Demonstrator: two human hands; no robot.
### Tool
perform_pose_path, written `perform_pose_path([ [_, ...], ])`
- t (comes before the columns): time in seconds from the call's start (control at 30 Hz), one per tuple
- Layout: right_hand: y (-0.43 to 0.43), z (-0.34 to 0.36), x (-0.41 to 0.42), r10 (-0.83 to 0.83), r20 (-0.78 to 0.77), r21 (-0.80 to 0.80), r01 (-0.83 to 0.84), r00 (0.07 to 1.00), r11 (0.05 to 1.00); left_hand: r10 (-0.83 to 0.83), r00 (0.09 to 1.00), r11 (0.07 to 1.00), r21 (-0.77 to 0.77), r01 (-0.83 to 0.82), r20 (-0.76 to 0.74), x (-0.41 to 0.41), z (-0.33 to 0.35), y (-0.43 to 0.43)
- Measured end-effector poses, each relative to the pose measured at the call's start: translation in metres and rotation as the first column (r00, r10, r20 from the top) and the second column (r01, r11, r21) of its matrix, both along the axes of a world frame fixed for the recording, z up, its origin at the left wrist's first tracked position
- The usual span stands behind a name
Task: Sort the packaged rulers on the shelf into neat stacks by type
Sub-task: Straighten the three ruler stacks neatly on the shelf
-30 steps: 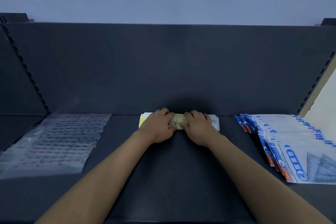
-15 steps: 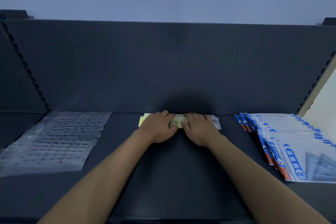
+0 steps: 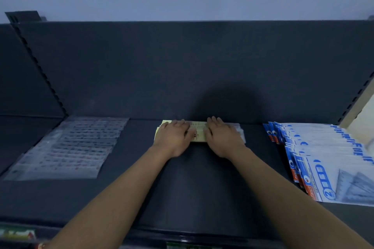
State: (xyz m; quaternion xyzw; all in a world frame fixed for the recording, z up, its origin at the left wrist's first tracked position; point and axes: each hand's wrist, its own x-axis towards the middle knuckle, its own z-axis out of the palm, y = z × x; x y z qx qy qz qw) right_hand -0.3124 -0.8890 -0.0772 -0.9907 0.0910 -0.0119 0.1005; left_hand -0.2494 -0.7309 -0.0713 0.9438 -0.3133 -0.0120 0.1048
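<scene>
A small stack of yellow packaged rulers (image 3: 198, 133) lies crosswise at the back middle of the dark shelf (image 3: 194, 184), close to the back panel. My left hand (image 3: 174, 136) rests flat on its left half and my right hand (image 3: 222, 137) on its right half, fingers pointing at the back panel. The hands hide most of the stack. Clear packets of rulers (image 3: 66, 145) lie spread in overlapping rows on the left of the shelf. Blue-and-white packets with set squares (image 3: 325, 159) are fanned out on the right.
The shelf's back panel (image 3: 194, 70) rises right behind the yellow stack. Slotted uprights stand at the left (image 3: 40, 66) and right (image 3: 358, 95). Bare shelf surface runs between the piles and in front of my hands, down to the front edge (image 3: 182, 232).
The yellow stack and both hands have slid back toward the back panel. My hands have moved slightly apart along the stack and now lie flatter on it.
</scene>
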Motion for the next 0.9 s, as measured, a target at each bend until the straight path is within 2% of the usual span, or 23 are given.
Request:
perform_pose_path([
  [0.07,0.002,-0.011,-0.004,0.002,0.066,-0.077,0.003,0.998,0.997,-0.006,1.0,1.0,0.006,0.006,0.013,-0.002,-0.008,0.002],
  [0.17,0.001,-0.018,-0.004,0.002,0.106,-0.092,0.008,0.994,0.996,-0.025,1.0,1.0,-0.006,0.025,-0.017,0.0,-0.011,0.003],
  [0.3,0.001,-0.017,-0.005,0.006,0.098,-0.073,0.002,0.995,0.997,-0.104,0.992,0.993,0.042,0.107,-0.075,0.007,-0.005,0.012],
  [0.47,0.001,-0.005,-0.004,0.008,0.033,-0.016,-0.008,0.999,1.0,-0.191,0.98,0.981,0.036,0.193,-0.052,0.015,-0.005,0.02],
  [0.57,0.002,0.008,-0.012,0.001,0.121,0.06,-0.009,0.993,0.998,-0.244,0.968,0.969,0.038,0.242,0.053,0.018,-0.001,0.024],
  [0.63,0.001,0.013,-0.021,0.005,0.156,0.032,-0.01,0.988,0.999,-0.283,0.952,0.959,0.022,0.283,0.117,0.019,0.003,0.031],
  [0.7,-0.002,0.009,-0.027,0.02,0.063,-0.005,-0.02,0.998,1.0,-0.329,0.942,0.944,-0.001,0.329,0.073,0.019,0.003,0.037],
  [0.77,-0.005,0.001,-0.028,0.033,-0.009,-0.007,-0.033,0.999,0.999,-0.34,0.94,0.94,-0.03,0.339,-0.04,0.02,0.004,0.041],
  [0.9,-0.01,-0.001,-0.021,0.039,0.058,-0.025,-0.037,0.998,0.999,-0.33,0.941,0.944,-0.057,0.326,-0.071,0.025,0.005,0.04],
])
